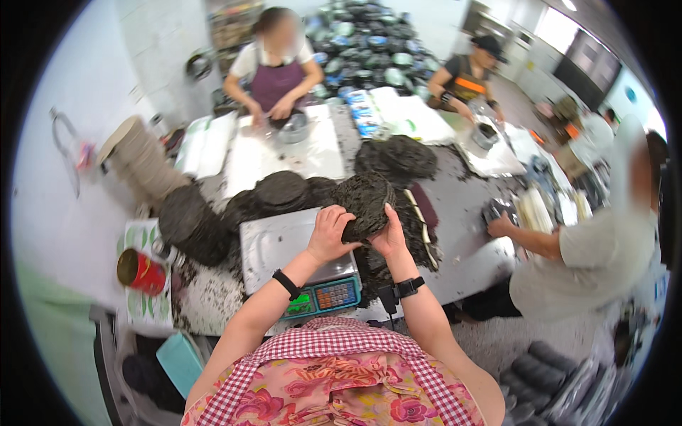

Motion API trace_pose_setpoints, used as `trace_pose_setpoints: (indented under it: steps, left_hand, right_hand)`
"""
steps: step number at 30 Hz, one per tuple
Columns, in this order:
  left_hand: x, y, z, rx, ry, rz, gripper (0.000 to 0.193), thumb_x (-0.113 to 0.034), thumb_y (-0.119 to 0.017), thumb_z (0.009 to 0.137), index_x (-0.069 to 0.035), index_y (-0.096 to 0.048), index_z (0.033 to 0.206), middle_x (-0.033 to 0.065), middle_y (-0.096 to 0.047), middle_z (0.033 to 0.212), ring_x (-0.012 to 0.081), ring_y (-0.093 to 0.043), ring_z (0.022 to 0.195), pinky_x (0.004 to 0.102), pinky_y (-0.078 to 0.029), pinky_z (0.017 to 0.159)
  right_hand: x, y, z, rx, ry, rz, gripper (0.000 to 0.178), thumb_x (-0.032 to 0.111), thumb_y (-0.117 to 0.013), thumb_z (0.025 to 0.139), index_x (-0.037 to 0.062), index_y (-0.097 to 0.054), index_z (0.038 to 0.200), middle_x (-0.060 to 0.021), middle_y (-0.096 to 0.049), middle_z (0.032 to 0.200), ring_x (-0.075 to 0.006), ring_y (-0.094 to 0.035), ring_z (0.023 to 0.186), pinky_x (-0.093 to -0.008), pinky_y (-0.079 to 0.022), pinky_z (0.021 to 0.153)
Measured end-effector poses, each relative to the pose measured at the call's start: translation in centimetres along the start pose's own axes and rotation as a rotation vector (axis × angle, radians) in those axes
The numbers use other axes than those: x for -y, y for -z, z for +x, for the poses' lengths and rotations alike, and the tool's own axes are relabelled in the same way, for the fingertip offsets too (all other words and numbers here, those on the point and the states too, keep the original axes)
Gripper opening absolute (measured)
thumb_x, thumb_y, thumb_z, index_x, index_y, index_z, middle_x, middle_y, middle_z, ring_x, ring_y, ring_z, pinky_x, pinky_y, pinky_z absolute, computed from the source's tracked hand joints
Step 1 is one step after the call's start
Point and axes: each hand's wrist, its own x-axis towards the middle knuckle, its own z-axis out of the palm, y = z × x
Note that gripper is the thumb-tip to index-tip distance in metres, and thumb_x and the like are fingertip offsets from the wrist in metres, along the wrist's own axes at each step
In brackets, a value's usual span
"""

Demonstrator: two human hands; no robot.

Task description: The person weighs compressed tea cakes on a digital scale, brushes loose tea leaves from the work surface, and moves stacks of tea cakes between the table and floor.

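Note:
A thick round cake of dark dried seaweed (366,197) is held up between my two hands. My left hand (331,231) has its fingers curled round the cake's left and near edge. On the near right edge, my right hand (388,236) grips with the thumb up along the side. Below the hands is a digital scale (273,245) with a flat metal pan and a lit green display. More dark seaweed cakes (280,190) lie just beyond the pan. Loose dark seaweed (380,273) covers the table to the right of the scale.
A tall stack of seaweed cakes (192,224) and a red tin (145,275) stand at left. Another seaweed heap (398,157) lies farther back. Co-workers sit across the table and at right; one works at a round metal pot (293,129). Wrapped packs (369,50) are heaped behind.

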Motion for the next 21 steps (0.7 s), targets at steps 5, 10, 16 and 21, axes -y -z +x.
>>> trace_pose_setpoints:
  steps: [5,10,16,21]
  left_hand:
    - [-1.5,-8.4,2.2,0.201,0.37,-0.579,0.05,-0.029,-0.073,0.075,-0.005,-0.041,0.104,0.0162,-0.041,0.129,0.0304,-0.043,0.117,0.0401,-0.039,0.092]
    - [-0.4,-7.1,3.5,0.182,0.334,-0.488,0.062,-0.009,-0.049,0.087,-0.011,-0.019,0.142,0.0177,-0.034,0.14,0.0315,-0.034,0.129,0.0365,-0.031,0.104]
    - [-4.1,-7.3,4.5,0.364,0.234,-0.524,0.062,-0.017,-0.052,0.086,-0.015,-0.025,0.141,0.0173,-0.036,0.139,0.0318,-0.037,0.126,0.0357,-0.034,0.102]
    - [0.1,-6.4,2.2,0.31,0.2,-0.312,0.049,-0.02,-0.052,0.085,-0.017,-0.04,0.133,0.0247,-0.046,0.126,0.0392,-0.047,0.114,0.0421,-0.041,0.094]
  right_hand:
    - [4.1,7.9,-1.1,-0.227,0.166,-0.372,0.099,0.028,-0.073,0.074,-0.0038,-0.007,0.141,-0.0187,-0.021,0.143,-0.028,-0.019,0.134,-0.0464,-0.019,0.105]
    - [6.2,8.9,-3.5,-0.288,0.183,-0.382,0.082,0.037,-0.071,0.075,0.0008,-0.027,0.134,-0.0127,-0.034,0.138,-0.0276,-0.032,0.125,-0.0539,-0.02,0.102]
    - [5.6,9.3,-3.2,-0.32,0.184,-0.452,0.104,0.044,-0.072,0.072,-0.0019,-0.01,0.141,-0.0177,-0.016,0.147,-0.031,-0.012,0.136,-0.0586,-0.01,0.103]
    - [4.6,6.1,-3.5,-0.378,0.182,-0.654,0.074,0.043,-0.068,0.078,-0.0017,-0.036,0.127,-0.0077,-0.048,0.117,-0.0152,-0.047,0.099,-0.0339,-0.039,0.076]
